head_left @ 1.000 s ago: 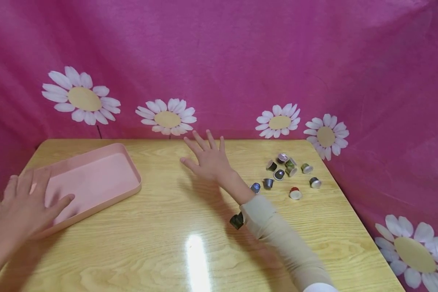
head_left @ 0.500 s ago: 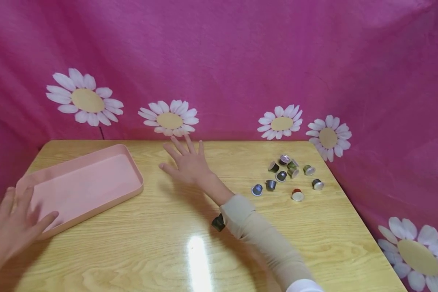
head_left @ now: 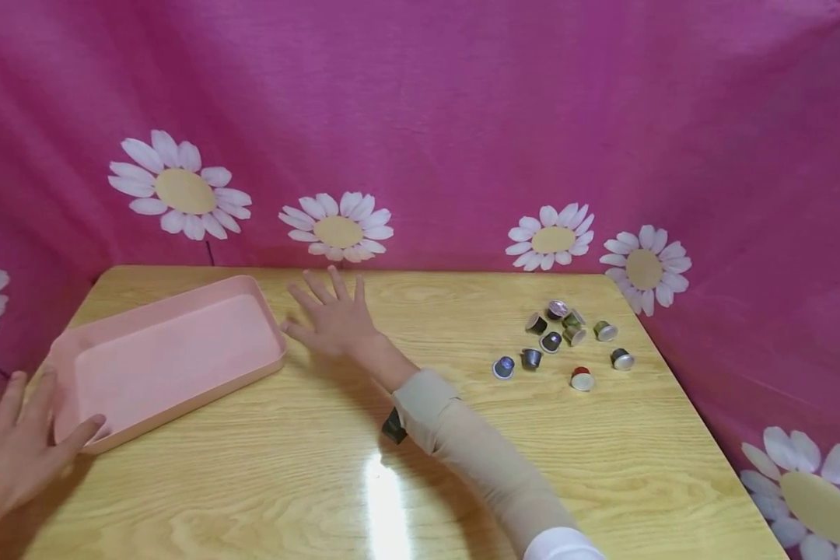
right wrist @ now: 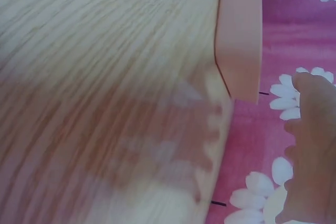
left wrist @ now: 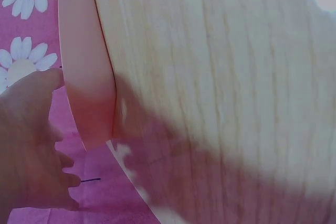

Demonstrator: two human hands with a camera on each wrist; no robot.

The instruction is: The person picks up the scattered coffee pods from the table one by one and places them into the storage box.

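Note:
A shallow pink rectangular tray [head_left: 175, 350] lies at a slant on the left part of the table. My left hand [head_left: 17, 451] is at its near left corner, fingers spread and thumb over the rim. Close to the tray's right end hovers my right hand [head_left: 337, 323], also with spread fingers and nothing held. The left wrist view has the left hand [left wrist: 31, 145] beside the tray wall [left wrist: 86, 51]; contact cannot be told. In the right wrist view, a gap shows between the right hand [right wrist: 315, 156] and the tray wall [right wrist: 239, 35].
Several coffee capsules lie loose at the right of the wooden table [head_left: 287, 482], among them a red one [head_left: 582, 379] and a blue one [head_left: 504, 367]. A small black object [head_left: 393, 428] shows beside the right cuff. A magenta cloth [head_left: 434, 132] with daisies hangs behind.
My right hand has moved left, towards the tray's right end. The left hand has shifted left and down, from over the tray to its corner. The view has turned slightly left.

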